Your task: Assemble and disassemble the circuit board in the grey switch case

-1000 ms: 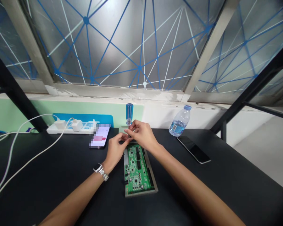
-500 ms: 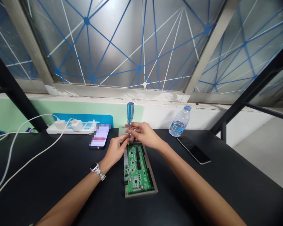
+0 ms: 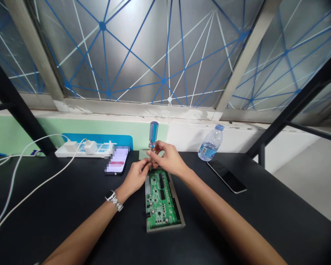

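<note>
A green circuit board [image 3: 161,200] lies in a grey metal tray [image 3: 165,226] on the black table. Over its far end stands a screwdriver with a clear blue handle [image 3: 153,133], upright. My right hand [image 3: 168,159] pinches the shaft just below the handle. My left hand [image 3: 136,176], with a watch on its wrist, has its fingertips pinched at the lower shaft near the board's far left corner. The tip is hidden behind my fingers.
A phone with a lit screen [image 3: 117,160] lies left of my hands, a white power strip [image 3: 81,149] with chargers and white cables [image 3: 30,184] behind it. A water bottle [image 3: 210,143] and a dark phone [image 3: 226,175] lie to the right. Black frame posts flank the table.
The screwdriver has shifted slightly right and tilted a little. My left hand moved up closer to the shaft; my right hand stayed on it.
</note>
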Demonstrator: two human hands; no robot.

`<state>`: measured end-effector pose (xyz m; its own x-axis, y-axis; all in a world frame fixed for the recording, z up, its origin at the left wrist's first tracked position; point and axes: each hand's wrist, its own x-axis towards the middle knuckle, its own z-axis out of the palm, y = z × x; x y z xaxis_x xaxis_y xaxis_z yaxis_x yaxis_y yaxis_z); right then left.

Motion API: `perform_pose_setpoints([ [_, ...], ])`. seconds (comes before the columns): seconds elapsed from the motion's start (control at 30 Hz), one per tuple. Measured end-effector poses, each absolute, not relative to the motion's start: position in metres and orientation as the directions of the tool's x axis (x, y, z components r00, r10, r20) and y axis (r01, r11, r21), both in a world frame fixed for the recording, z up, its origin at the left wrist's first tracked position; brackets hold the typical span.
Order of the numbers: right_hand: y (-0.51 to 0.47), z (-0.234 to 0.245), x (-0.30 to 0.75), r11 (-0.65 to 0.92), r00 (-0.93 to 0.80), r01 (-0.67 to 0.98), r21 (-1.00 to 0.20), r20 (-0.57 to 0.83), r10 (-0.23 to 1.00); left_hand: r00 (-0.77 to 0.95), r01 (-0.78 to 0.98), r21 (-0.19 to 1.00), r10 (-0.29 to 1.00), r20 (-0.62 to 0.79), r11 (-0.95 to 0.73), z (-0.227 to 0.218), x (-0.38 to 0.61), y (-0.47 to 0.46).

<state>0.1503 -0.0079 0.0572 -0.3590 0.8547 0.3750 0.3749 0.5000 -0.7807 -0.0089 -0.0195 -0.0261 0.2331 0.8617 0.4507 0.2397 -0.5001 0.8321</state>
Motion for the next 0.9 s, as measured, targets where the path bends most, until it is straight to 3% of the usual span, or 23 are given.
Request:
perform_pose_setpoints([
  [0.13,-0.005,0.065,0.155,0.506,-0.407,0.240,-0.829,0.387,0.827,0.239,0.214,0.855,0.874,0.423,-0.473,-0.024,-0.009,-0.022],
  [0.43,0.002,0.066,0.160,0.460,-0.442,0.137,-0.877,0.361,0.821,0.253,0.200,0.861,0.874,0.416,-0.467,-0.024,-0.009,-0.022],
  [0.6,0.002,0.063,0.155,0.506,-0.342,0.115,-0.855,0.444,0.828,0.175,0.345,0.780,0.852,0.493,-0.522,-0.019,-0.009,-0.026],
  [0.7,-0.006,0.064,0.147,0.568,-0.213,0.230,-0.790,0.528,0.822,0.133,0.415,0.733,0.833,0.537,-0.539,-0.017,-0.008,-0.029],
  [0.8,-0.015,0.065,0.140,0.567,-0.092,0.474,-0.674,0.603,0.793,0.128,0.429,0.736,0.842,0.524,-0.523,-0.016,-0.009,-0.030],
  [0.9,-0.017,0.067,0.138,0.537,-0.089,0.554,-0.636,0.596,0.798,0.141,0.404,0.754,0.850,0.507,-0.517,-0.016,-0.010,-0.029],
])
